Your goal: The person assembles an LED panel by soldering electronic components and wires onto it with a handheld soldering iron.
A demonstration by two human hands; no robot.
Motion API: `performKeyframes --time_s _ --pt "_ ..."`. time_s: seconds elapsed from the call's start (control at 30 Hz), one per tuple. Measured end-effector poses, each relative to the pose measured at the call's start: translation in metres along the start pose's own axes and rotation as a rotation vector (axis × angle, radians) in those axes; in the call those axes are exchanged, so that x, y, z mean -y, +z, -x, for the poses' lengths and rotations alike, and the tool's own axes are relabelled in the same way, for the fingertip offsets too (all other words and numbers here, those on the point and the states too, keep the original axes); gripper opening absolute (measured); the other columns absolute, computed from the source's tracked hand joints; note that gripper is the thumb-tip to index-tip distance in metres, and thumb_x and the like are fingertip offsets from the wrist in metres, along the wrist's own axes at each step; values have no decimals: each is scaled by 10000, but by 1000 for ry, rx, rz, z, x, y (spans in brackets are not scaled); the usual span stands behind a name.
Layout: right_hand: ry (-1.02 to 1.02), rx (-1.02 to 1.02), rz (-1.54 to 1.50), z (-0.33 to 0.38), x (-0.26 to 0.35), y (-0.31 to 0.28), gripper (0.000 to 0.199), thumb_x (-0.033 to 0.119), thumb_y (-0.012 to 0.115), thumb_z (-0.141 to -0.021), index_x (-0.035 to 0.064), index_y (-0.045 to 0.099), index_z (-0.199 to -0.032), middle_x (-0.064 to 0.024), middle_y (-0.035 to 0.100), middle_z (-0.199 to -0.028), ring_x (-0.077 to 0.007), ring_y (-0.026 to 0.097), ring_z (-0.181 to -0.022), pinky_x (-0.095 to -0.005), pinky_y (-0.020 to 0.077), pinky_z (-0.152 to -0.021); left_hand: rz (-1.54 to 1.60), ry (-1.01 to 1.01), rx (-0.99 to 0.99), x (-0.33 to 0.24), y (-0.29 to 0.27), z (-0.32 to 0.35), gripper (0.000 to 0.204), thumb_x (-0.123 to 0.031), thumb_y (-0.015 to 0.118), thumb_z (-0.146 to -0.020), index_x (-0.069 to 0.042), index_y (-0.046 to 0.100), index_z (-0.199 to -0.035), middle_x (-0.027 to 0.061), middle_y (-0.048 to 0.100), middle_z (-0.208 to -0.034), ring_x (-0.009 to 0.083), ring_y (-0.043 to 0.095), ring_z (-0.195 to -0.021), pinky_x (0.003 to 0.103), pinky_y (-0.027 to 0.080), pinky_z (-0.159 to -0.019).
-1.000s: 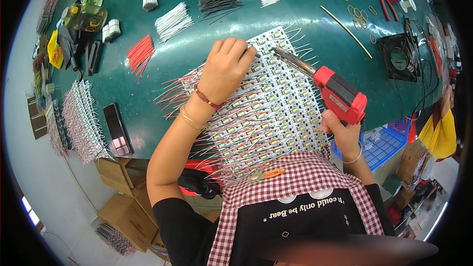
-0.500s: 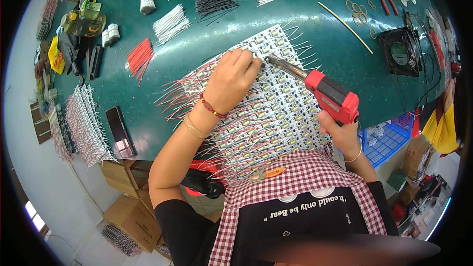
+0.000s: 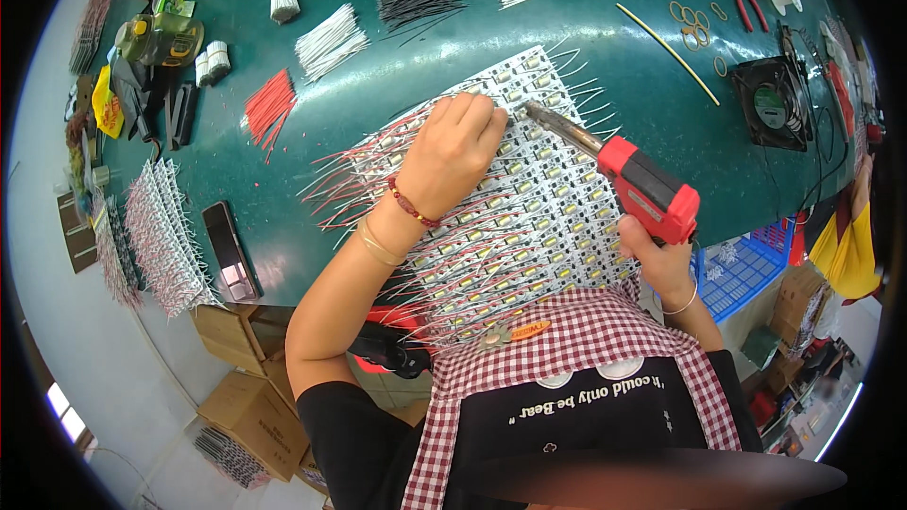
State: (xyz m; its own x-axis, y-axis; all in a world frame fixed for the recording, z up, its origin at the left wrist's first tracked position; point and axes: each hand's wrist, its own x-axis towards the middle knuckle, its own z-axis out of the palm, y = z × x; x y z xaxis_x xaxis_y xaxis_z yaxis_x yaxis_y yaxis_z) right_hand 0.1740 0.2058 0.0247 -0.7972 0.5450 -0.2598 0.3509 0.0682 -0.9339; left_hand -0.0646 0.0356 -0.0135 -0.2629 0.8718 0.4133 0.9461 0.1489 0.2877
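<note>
A large sheet of white circuit boards [image 3: 567,184], set with rows of small yellowish LED chips, lies over the table edge and towards my lap. Red, white and dark wires [image 3: 345,179] stick out from its left side, and pale wires from its upper right side. Above the upper part of the sheet is my left hand [image 3: 453,146], its fingers closed in a pinch; whatever is between the fingertips is hidden. My right hand [image 3: 657,250] grips a red and black soldering gun [image 3: 652,189]. The gun's metal tip points at the boards, just right of my left fingertips.
Bundles of red wires [image 3: 271,106], white wires [image 3: 331,42] and black wires [image 3: 418,5] lie beyond the sheet. A phone [image 3: 230,250] rests at left near wired board sheets [image 3: 170,236]. To the right are a black fan [image 3: 770,102], a thin yellow stick [image 3: 667,54] and a blue crate [image 3: 742,274].
The soldering gun has shifted slightly right, its tip a little farther from my left fingertips. My left hand keeps its pinch at nearly the same spot; the view has moved slightly.
</note>
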Motion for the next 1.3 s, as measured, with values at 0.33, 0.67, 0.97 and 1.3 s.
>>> performKeyframes --time_s 0.33,0.67,0.97,1.3 --pt "0 20 4 0 0 2 211 109 794 -801 11 700 -962 -21 690 -819 -77 608 -685 -243 481 -620 -10 13 3 0 -1 0 246 -19 633 -757 22 654 -999 97 474 -829 257 533 -792 364 469 -726" --pt "-60 -16 -10 2 -1 1 241 103 793 -804 7 676 -991 -12 668 -796 -75 592 -628 -251 478 -573 -15 12 -4 -1 0 -1 229 -17 641 -769 22 653 -994 95 476 -829 253 538 -787 363 469 -711" --pt "59 23 -142 5 6 -2 236 59 755 -834 -8 634 -1024 -12 632 -769 -61 568 -587 -233 464 -509 -62 29 21 -1 0 1 219 -21 636 -782 25 641 -996 91 484 -841 245 530 -782 361 462 -724" --pt "54 9 -175 22 0 -10 301 37 557 -947 -78 539 -1224 -37 545 -654 -110 513 -538 -268 457 -536 -74 31 -69 -11 -13 1 280 -20 639 -746 7 668 -1023 71 498 -807 231 521 -766 336 432 -695"
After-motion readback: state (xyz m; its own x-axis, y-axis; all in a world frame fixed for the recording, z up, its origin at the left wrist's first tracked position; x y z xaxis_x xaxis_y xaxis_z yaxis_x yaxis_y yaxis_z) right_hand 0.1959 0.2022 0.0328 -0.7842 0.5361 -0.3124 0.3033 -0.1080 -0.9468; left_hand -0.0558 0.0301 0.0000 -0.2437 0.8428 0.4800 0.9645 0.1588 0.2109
